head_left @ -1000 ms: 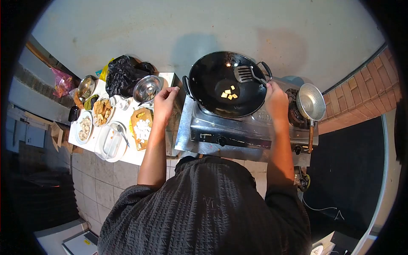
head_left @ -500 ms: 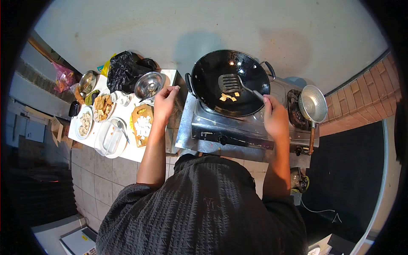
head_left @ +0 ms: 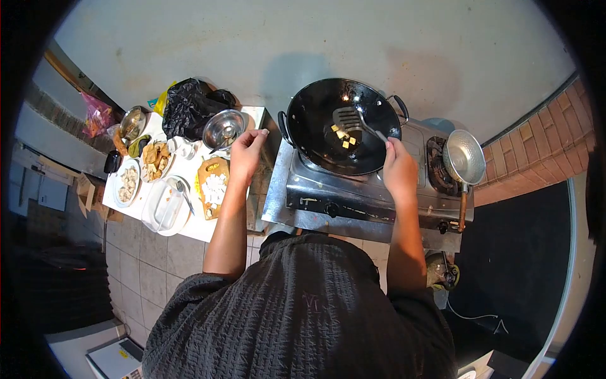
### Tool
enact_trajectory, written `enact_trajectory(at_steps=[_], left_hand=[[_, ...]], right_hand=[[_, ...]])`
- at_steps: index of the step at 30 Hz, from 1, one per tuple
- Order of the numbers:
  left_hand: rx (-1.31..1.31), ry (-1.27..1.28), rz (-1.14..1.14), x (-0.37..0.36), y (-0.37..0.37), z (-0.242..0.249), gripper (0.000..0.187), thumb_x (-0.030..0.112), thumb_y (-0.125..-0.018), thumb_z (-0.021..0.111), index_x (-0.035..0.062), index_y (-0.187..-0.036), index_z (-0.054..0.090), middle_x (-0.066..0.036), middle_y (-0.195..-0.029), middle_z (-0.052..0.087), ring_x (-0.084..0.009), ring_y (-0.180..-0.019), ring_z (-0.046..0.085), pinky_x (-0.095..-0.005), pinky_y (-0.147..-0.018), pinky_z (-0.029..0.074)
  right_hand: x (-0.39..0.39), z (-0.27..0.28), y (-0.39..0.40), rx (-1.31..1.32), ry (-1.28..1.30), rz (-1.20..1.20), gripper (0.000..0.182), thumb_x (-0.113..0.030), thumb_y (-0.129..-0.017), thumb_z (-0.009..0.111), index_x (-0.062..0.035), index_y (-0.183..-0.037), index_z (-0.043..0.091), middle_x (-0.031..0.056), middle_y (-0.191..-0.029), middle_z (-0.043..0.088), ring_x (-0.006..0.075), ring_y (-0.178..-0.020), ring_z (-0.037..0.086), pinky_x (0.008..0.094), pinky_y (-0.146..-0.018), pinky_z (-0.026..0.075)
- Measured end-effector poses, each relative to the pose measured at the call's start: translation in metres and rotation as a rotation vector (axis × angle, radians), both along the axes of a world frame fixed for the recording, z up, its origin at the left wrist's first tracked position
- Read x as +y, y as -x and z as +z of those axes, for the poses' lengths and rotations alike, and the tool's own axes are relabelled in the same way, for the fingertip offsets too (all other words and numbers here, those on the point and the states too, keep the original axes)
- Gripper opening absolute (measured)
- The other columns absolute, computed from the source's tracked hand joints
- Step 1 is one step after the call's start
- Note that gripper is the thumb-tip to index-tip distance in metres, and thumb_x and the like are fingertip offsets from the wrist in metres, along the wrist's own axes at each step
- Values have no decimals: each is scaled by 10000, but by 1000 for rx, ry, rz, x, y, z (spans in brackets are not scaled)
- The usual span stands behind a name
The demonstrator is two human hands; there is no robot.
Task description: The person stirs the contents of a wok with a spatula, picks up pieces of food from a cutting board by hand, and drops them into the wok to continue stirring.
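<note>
My right hand (head_left: 400,165) grips the handle of a slotted spatula (head_left: 348,119), whose dark head is inside the black wok (head_left: 315,148). Several small golden-yellow food cubes (head_left: 345,136) lie in the wok just below the spatula head. Left of the wok's side handle (head_left: 283,128) and apart from it, my left hand (head_left: 248,153) is raised with thumb and fingers pinched together. Something small and pale may be at its fingertips, too small to name. A steel bowl (head_left: 216,130) stands just behind that hand, and a wooden board (head_left: 207,170) with white cubes lies below it.
The wok sits on a steel gas stove (head_left: 372,205). A hammered saucepan (head_left: 466,155) stands by the right burner, its wooden handle toward me. On the white table (head_left: 201,229) are a clear plastic container (head_left: 165,211), plates of food (head_left: 127,191) and a black plastic bag (head_left: 186,107).
The spatula head has moved slightly right and up in the wok, and the food cubes have shifted and spread. My right hand has moved a little left; my left hand has barely moved.
</note>
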State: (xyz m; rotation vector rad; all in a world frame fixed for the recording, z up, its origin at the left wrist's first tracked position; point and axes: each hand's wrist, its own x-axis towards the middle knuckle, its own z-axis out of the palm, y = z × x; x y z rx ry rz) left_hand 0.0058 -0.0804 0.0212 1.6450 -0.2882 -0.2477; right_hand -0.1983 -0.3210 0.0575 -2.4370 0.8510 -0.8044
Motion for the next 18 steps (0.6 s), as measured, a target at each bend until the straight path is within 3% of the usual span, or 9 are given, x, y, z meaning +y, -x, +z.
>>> enact_trajectory(at_steps=[12, 18], left_hand=[[-16, -1, -2, -2, 3, 7, 226, 196, -848, 631, -26, -886, 630, 29, -736, 565, -40, -675, 457, -194, -605, 365], [-2, -21, -21, -4, 3, 12, 224, 202, -847, 634, -19, -881, 632, 37, -724, 555, -38, -656, 450, -192, -592, 358]], right_hand=[[-8, -1, 1, -21, 79, -42, 257, -227, -913, 439, -40, -959, 610, 208, -815, 627, 401, -773, 591, 470, -683, 447], [-7, -6, -2, -31, -15, -38, 281, -254, -916, 437, -37, -922, 616, 215, -788, 621, 409, -766, 588, 469, -673, 450]])
